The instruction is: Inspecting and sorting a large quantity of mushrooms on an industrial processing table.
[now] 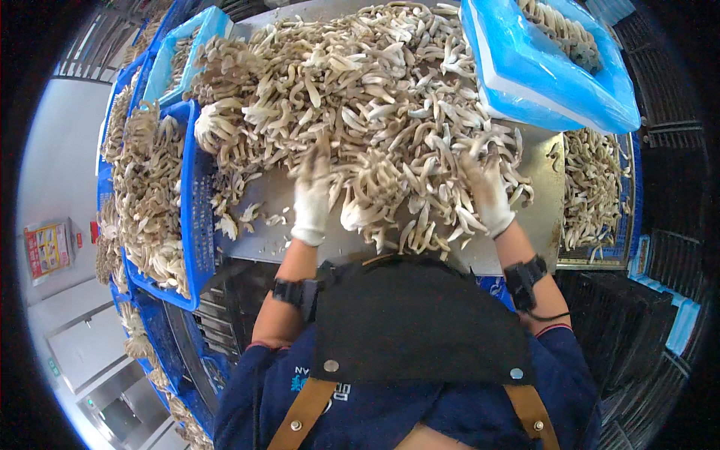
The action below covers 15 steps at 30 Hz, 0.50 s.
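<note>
Table: metal, mostly covered; bare at the right and along parts of the near edge.

Heap: loose mushrooms, pale and grey-brown, piled over the table's far and middle parts, thinning to scattered pieces by the near edge. This is the stock being handled. Judged by its bulk, much sorting by hand is left.

Crate: blue, perforated, left of the table; well filled with mushrooms, seemingly a done portion, though whether it is finished cannot be told.

Box: blue-lined, at the far right corner; mushrooms lie inside, partly out of view.

Bin: right of the table, holding a broad layer of loose mushrooms; its part in the work cannot be told.

Clump: mushrooms still joined together, at the heap's left edge, so separation looks incomplete there.

Left hand: white-gloved, over the heap's near left part; fingers extended and slightly parted, blurred, with no mushroom visibly gripped.

Right hand: white-gloved, at the heap's right side; thumb and fingers spread wide, nothing visibly held.

Wristbands: two, black, one on each forearm.
</note>
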Each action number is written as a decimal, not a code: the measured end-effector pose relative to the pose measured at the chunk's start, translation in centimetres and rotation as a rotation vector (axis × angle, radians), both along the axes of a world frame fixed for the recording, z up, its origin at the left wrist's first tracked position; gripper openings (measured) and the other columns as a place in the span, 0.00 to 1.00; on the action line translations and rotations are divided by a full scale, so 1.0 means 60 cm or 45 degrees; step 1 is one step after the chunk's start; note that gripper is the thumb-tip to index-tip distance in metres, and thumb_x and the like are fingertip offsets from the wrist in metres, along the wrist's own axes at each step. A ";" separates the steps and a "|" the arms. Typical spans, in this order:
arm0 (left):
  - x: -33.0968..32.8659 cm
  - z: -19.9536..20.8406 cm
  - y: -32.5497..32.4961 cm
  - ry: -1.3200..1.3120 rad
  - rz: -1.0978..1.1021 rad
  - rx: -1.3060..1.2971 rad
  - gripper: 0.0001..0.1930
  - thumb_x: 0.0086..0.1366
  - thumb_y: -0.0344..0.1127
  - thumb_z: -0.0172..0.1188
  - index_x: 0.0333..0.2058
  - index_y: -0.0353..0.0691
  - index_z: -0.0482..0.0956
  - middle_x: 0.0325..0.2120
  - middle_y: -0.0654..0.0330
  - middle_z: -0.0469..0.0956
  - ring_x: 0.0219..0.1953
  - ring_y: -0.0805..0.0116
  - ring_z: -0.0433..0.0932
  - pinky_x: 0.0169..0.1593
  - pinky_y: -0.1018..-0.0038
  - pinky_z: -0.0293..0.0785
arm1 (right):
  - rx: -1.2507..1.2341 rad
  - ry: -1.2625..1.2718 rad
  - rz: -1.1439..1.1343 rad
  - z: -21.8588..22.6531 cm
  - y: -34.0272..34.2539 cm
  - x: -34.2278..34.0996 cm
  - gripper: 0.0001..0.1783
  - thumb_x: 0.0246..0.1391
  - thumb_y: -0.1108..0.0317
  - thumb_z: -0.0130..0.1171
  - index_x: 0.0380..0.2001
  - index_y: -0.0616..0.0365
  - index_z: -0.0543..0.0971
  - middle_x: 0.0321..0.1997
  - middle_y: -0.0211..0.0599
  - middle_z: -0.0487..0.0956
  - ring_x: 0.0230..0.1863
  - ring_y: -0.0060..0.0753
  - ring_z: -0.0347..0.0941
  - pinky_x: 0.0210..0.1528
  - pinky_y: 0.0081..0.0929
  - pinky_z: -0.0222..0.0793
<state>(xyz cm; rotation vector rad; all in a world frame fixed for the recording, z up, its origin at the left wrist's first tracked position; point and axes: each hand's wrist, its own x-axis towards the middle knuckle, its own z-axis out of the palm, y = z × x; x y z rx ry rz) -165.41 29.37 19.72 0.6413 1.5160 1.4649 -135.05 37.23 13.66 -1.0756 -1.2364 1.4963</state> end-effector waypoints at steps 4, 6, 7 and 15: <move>-0.071 -0.135 -0.058 -0.458 -0.021 -0.288 0.24 0.71 0.49 0.44 0.57 0.38 0.65 0.48 0.55 0.72 0.51 0.68 0.72 0.56 0.72 0.69 | 0.750 -1.126 0.381 0.085 -0.019 -0.107 0.44 0.39 0.66 0.67 0.61 0.60 0.62 0.59 0.57 0.64 0.62 0.57 0.60 0.62 0.41 0.59; -0.009 -0.107 -0.006 -0.086 -0.651 -0.469 0.26 0.72 0.51 0.41 0.59 0.39 0.62 0.55 0.56 0.68 0.57 0.67 0.66 0.59 0.71 0.65 | 0.876 -1.380 0.837 0.072 -0.018 -0.139 0.46 0.36 0.68 0.68 0.62 0.59 0.61 0.59 0.57 0.64 0.61 0.54 0.61 0.62 0.40 0.59; -0.005 -0.088 0.000 -0.076 -0.656 -0.461 0.26 0.72 0.51 0.41 0.59 0.39 0.62 0.55 0.56 0.68 0.57 0.67 0.66 0.59 0.71 0.65 | 0.880 -1.340 0.958 0.055 -0.014 -0.160 0.46 0.35 0.69 0.68 0.61 0.59 0.61 0.60 0.56 0.64 0.61 0.52 0.62 0.62 0.39 0.59; 0.004 0.063 0.016 -0.238 -0.800 0.177 0.59 0.45 0.27 0.70 0.68 0.39 0.35 0.58 0.52 0.63 0.60 0.62 0.63 0.60 0.71 0.63 | -0.217 -0.113 0.746 0.180 0.062 -0.134 0.29 0.50 0.69 0.65 0.53 0.66 0.66 0.46 0.36 0.74 0.41 0.23 0.72 0.42 0.19 0.71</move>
